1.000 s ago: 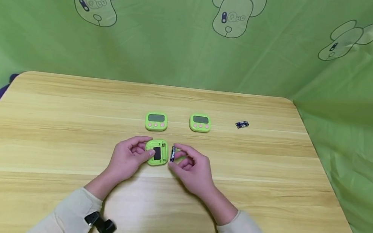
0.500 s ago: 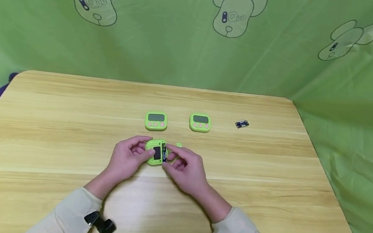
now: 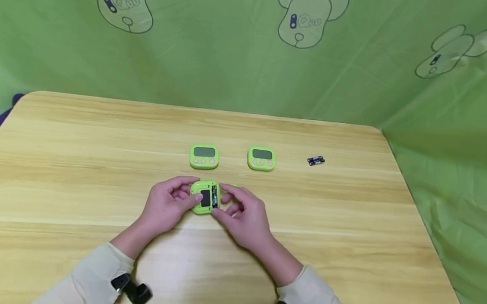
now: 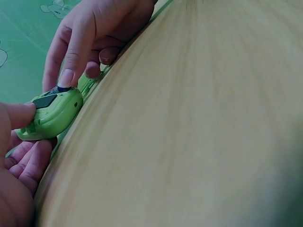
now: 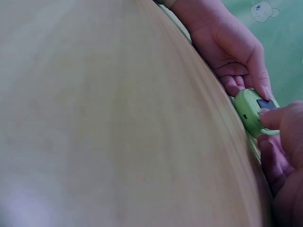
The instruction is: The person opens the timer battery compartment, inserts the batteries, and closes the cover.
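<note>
Back side up, a green digital timer (image 3: 206,198) with a dark rectangle on its back is held by my left hand (image 3: 168,207), thumb on top and fingers at its edge. A dark AAA battery (image 3: 215,197) lies in the slot along the timer's right side. My right hand (image 3: 247,217) has its thumb at the battery's near end and its index finger by the far end. In the left wrist view, the right thumb presses down on the battery at the rim of the timer (image 4: 59,116). A small green piece (image 3: 235,187) is mostly hidden behind the right hand.
Two more green timers, one on the left (image 3: 204,157) and one on the right (image 3: 261,159), lie screen up farther back. A pair of batteries (image 3: 316,160) rests to their right. Green cloth (image 3: 216,70) hangs behind the wooden table (image 3: 91,156).
My right hand has moved left, bringing the battery from beside the timer into its slot. My left hand and the timer have stayed nearly still.
</note>
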The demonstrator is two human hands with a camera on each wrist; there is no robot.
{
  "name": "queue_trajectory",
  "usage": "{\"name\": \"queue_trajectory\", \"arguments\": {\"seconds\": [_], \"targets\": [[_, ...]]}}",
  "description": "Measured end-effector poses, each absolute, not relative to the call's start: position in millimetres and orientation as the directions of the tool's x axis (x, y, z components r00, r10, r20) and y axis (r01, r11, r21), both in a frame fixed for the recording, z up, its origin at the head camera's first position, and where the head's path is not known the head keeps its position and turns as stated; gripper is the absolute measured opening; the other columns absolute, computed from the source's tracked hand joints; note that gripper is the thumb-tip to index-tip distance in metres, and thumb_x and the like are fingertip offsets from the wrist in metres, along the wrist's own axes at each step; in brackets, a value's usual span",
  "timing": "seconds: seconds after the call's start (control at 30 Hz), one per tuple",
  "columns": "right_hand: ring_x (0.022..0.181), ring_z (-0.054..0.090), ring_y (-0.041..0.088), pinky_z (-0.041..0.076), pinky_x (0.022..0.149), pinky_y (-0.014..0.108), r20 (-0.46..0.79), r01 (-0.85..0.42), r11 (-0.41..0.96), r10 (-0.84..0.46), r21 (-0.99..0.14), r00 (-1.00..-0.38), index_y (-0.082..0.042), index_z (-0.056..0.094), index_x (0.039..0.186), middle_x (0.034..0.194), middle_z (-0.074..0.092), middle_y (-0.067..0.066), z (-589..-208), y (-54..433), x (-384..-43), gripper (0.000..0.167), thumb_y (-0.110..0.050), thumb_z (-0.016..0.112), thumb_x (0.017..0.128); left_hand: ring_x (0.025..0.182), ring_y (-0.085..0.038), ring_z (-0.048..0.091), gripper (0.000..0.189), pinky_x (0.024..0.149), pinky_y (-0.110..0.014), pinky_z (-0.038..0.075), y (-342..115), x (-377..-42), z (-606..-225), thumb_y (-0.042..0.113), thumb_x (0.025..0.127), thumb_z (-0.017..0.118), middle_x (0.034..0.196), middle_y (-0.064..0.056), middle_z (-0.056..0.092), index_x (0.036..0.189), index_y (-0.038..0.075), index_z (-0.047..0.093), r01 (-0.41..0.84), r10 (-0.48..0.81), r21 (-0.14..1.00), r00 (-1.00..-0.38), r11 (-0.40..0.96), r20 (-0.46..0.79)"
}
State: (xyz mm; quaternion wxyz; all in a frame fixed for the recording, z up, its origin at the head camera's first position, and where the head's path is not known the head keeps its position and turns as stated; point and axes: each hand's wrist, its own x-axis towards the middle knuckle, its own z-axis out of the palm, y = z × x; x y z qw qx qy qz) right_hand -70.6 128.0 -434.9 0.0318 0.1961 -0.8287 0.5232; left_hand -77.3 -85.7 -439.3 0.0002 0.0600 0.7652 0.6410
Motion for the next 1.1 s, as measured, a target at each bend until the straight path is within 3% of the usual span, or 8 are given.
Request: {"name": "queue_trajectory", "arguments": {"seconds": [0.13, 0.3, 0.5, 0.77, 1.1], "targets": [[0.07, 0.062, 0.008, 0.055, 0.058, 0.026, 0.18, -0.318, 0.452, -0.321, -0.834, -0.93, -0.01, 0.063, 0.134, 0.104, 0.068, 0.001, -431, 129, -73, 0.053, -0.012, 0.082, 0.085, 0.074, -0.02, 0.063, 0.033, 0.064, -0.025, 0.056, -84, -79, -439, 0.002, 0.083, 0.08, 0.087, -0.008, 0.068, 0.116, 0.001, 0.071, 0.092, 0.089, 0.979, -0.993, 0.182, 0.077], [0.071, 0.062, 0.007, 0.054, 0.059, 0.026, 0.166, -0.319, 0.482, -0.334, -0.816, -0.928, -0.008, 0.061, 0.135, 0.102, 0.071, 0.0, -430, 128, -75, 0.053, -0.012, 0.08, 0.086, 0.073, -0.019, 0.062, 0.032, 0.063, -0.023, 0.054, -85, -81, -439, 0.001, 0.084, 0.08, 0.086, -0.009, 0.068, 0.115, -0.001, 0.072, 0.1, 0.089, 0.979, -0.992, 0.179, 0.086], [0.071, 0.062, 0.009, 0.055, 0.06, 0.027, 0.174, -0.301, 0.454, -0.301, -0.839, -0.938, -0.007, 0.063, 0.131, 0.094, 0.071, 0.001, -432, 126, -75, 0.051, -0.008, 0.082, 0.083, 0.073, -0.019, 0.061, 0.034, 0.062, -0.021, 0.052, -83, -82, -440, -0.002, 0.083, 0.079, 0.086, -0.012, 0.068, 0.116, -0.005, 0.071, 0.065, 0.087, 0.98, -0.995, 0.191, 0.049], [0.067, 0.061, 0.014, 0.052, 0.057, 0.027, 0.167, -0.244, 0.382, -0.225, -0.891, -0.96, -0.011, 0.067, 0.117, 0.085, 0.07, 0.0, -432, 121, -75, 0.041, -0.002, 0.084, 0.08, 0.073, -0.018, 0.063, 0.033, 0.063, -0.023, 0.054, -84, -80, -438, 0.0, 0.083, 0.079, 0.086, -0.01, 0.069, 0.115, -0.001, 0.072, 0.069, 0.103, 0.983, -0.993, 0.171, 0.052], [0.061, 0.063, 0.015, 0.054, 0.053, 0.028, 0.161, -0.221, 0.385, -0.182, -0.896, -0.97, -0.008, 0.071, 0.114, 0.087, 0.072, 0.001, -426, 122, -74, 0.025, -0.006, 0.075, 0.09, 0.074, -0.019, 0.063, 0.033, 0.065, -0.024, 0.054, -84, -80, -438, 0.001, 0.084, 0.079, 0.087, -0.01, 0.069, 0.116, -0.001, 0.072, 0.097, 0.106, 0.98, -0.991, 0.176, 0.079]]}}
